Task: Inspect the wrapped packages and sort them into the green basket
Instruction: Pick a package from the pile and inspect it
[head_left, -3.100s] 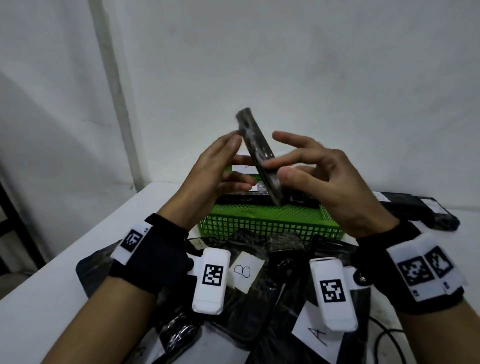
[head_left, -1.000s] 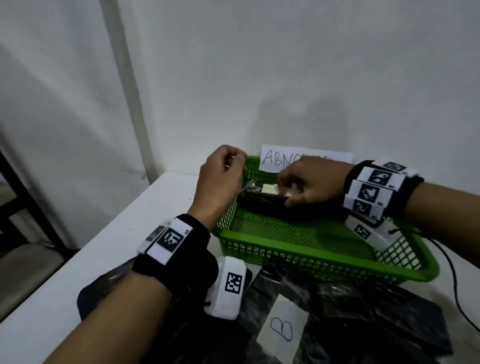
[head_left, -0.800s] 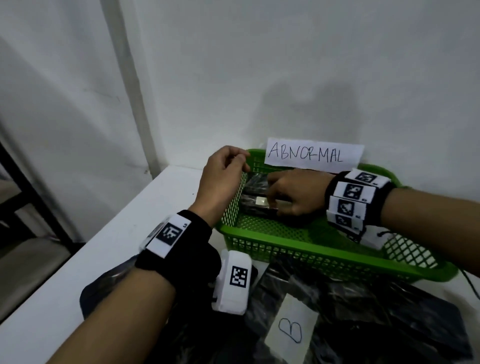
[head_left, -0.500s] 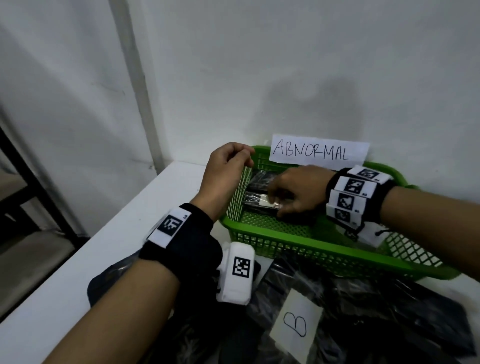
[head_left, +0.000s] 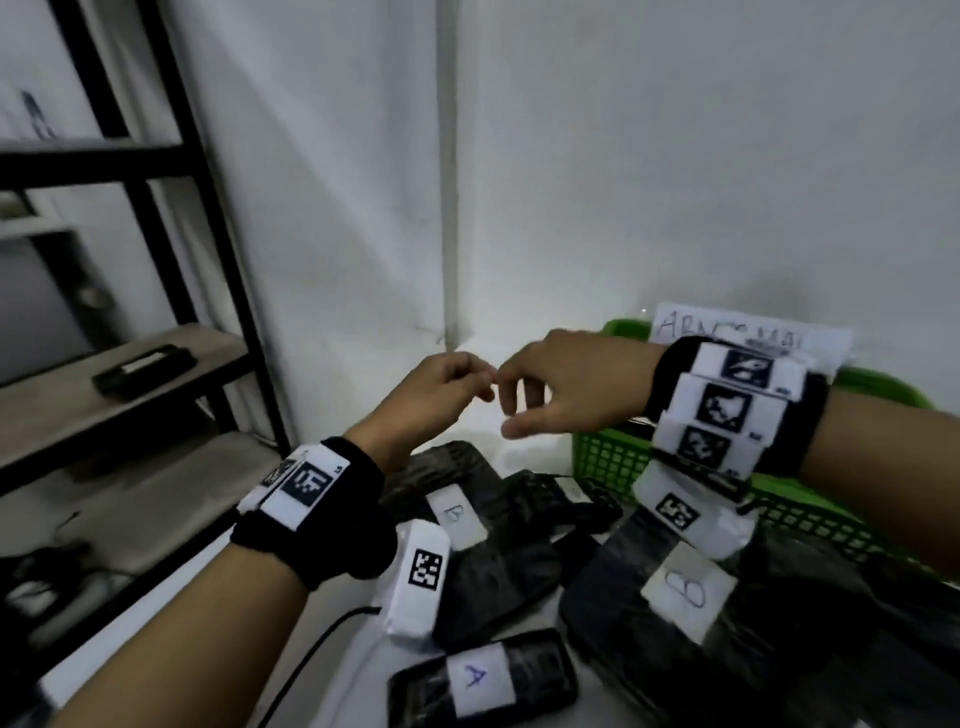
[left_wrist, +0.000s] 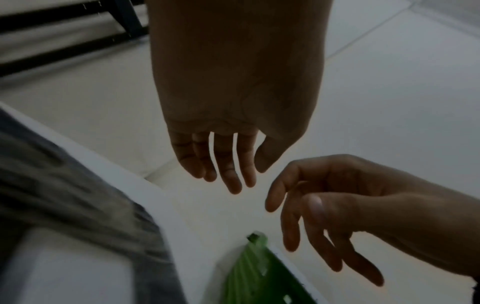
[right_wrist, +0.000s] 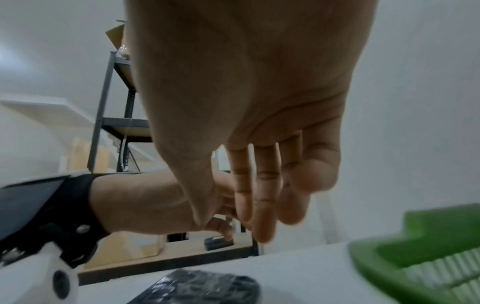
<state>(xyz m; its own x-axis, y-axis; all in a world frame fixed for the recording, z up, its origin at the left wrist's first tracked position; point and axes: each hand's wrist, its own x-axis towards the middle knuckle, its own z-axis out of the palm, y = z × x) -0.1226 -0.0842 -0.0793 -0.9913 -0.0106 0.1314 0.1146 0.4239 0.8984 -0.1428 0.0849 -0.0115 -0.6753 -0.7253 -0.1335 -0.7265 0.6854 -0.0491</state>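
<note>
My left hand (head_left: 475, 384) and right hand (head_left: 511, 410) hover close together above the white table, just left of the green basket (head_left: 605, 457). Both hold nothing, and their fingers hang loose. In the left wrist view the left hand (left_wrist: 228, 176) has near-straight fingers, with the right hand (left_wrist: 311, 236) beside it. Below the hands lie black wrapped packages with paper labels: one marked B (head_left: 498, 566), a larger one marked B (head_left: 623, 613) and one marked A (head_left: 540, 670). The basket's inside is hidden behind my right wrist.
A paper sign (head_left: 748, 338) leans on the wall behind the basket. A black metal shelf (head_left: 156, 208) stands to the left and holds a dark device (head_left: 143, 369). A black cable (head_left: 322, 654) runs over the table's near left edge.
Both hands have come out of the basket, leaving the package there, and have moved left and up. The left hand has let go of the basket rim. The head view has swung left.
</note>
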